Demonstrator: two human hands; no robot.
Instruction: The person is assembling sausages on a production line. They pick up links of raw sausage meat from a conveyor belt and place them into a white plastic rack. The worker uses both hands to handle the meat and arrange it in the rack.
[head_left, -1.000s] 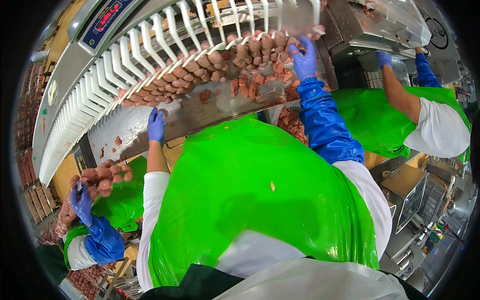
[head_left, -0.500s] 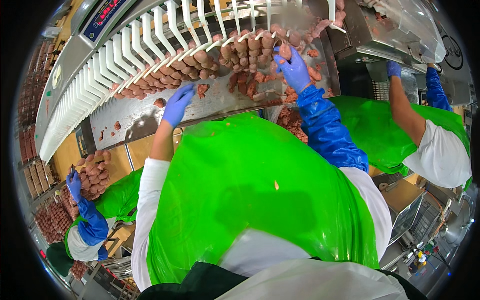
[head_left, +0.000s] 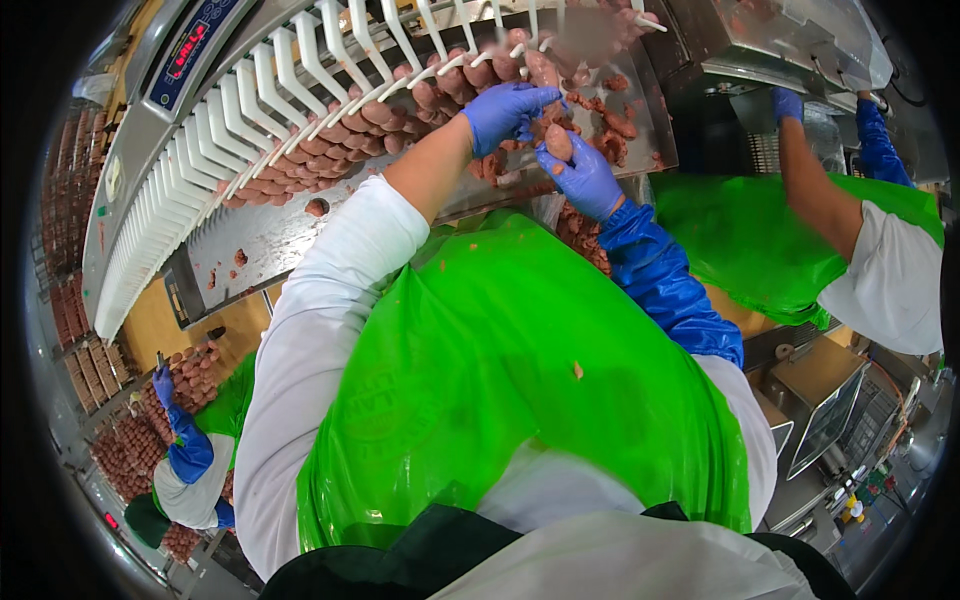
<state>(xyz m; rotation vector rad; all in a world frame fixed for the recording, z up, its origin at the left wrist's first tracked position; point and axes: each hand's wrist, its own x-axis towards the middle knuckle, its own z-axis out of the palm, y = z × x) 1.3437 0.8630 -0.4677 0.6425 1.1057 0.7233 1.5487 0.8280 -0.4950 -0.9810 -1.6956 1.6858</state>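
Observation:
A pale pink sausage link (head_left: 558,143) pokes up from between the fingers and thumb of my right hand (head_left: 588,182), which wears a blue glove and is closed on it. Just to the left and a little farther away is my left hand (head_left: 498,117), gloved too. Its index finger points right while the other fingers curl; whatever lies beneath them is hidden. Linked sausages (head_left: 350,140) hang in rows from a curved rack of white hooks (head_left: 290,75). Torn sausage meat (head_left: 612,125) lies beside my hands on the metal tray (head_left: 262,225).
At the right a co-worker in a green apron (head_left: 745,250) reaches into a metal machine (head_left: 800,70). Another person (head_left: 190,455) handles sausages at the lower left. A display panel (head_left: 195,50) is at the upper left. Loose meat (head_left: 582,238) sits below the tray's near edge.
My left hand has swung right across the tray and now sits beside my right hand. My right hand has drawn slightly nearer, still with a sausage in it.

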